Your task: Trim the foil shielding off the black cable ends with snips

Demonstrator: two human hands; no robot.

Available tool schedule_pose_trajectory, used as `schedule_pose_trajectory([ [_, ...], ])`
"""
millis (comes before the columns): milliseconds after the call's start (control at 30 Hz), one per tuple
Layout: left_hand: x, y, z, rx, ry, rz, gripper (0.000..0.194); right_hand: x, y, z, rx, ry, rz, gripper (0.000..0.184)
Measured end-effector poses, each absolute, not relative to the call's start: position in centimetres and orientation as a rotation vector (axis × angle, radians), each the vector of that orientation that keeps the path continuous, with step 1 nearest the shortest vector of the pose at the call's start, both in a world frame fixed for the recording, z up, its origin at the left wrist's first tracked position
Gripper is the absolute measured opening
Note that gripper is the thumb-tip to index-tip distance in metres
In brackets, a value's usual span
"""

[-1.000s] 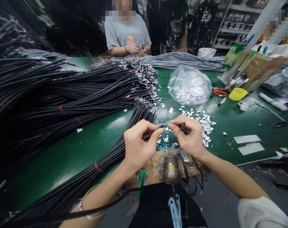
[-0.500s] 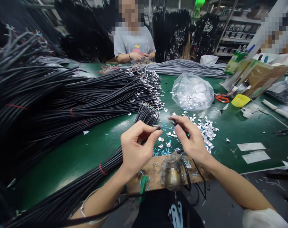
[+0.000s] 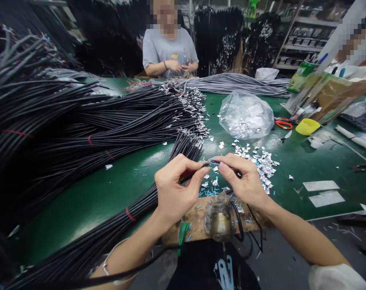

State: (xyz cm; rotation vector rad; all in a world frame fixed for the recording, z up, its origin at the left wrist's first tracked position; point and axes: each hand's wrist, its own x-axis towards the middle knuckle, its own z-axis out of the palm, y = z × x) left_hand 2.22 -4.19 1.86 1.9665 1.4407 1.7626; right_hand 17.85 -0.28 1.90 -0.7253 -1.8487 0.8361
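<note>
While half a second ago the hands stood apart, right hand [image 3: 246,183] has rejoined left hand [image 3: 175,189] | both pinch black cable end [image 3: 204,165] | above workbench's [image 3: 89,197] near edge | stripping work resumes.

Two hands, left hand [image 3: 173,193] and right hand [image 3: 246,181], pinch a thin black cable [image 3: 198,168] at centre frame above a green table [image 3: 110,193].

Your left hand [image 3: 173,191] hides most of the thin black cable [image 3: 201,166] it pinches, the cable's stripped tip against your right hand [image 3: 243,181] is too small to read, and the black cable heap [image 3: 50,121] runs off the left edge.
</note>
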Motion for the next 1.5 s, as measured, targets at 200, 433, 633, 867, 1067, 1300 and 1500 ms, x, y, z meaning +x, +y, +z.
schedule_pose_trajectory([
  [200, 2.4, -4.2, 1.5, 2.225, 1.643, 1.819, 0.01, 17.8, -0.4, 1.6, -0.757, -1.803, 0.832, 0.02],
  [433, 2.2, -4.2, 1.0, 2.428, 1.67, 1.868, 0.016, 17.7, -0.5, 1.6, -0.757, -1.801, 0.837, 0.02],
  [633, 2.2, -4.8, 1.3, 2.376, 1.748, 1.745, 0.011, 17.8, -0.5, 1.8, -0.793, -1.835, 0.695, 0.02],
  [867, 1.5, -4.3, 2.7, 1.849, 1.434, 1.414, 0.021, 18.3, -0.5, 2.4, -0.79, -1.929, 0.594, 0.018],
  [1067, 0.9, -3.4, 3.6, 1.418, 0.997, 1.107, 0.04, 18.8, -0.1, 2.6, -0.723, -1.962, 0.724, 0.017],
  [1300, 1.8, -4.1, 3.0, 1.684, 1.298, 1.311, 0.021, 18.5, 0.1, 2.6, -0.793, -1.784, 0.747, 0.015],
  [1500, 2.3, -4.3, 2.0, 1.971, 1.475, 1.421, 0.009, 18.1, 0.5, 2.2, -0.874, -1.641, 0.977, 0.025],
])
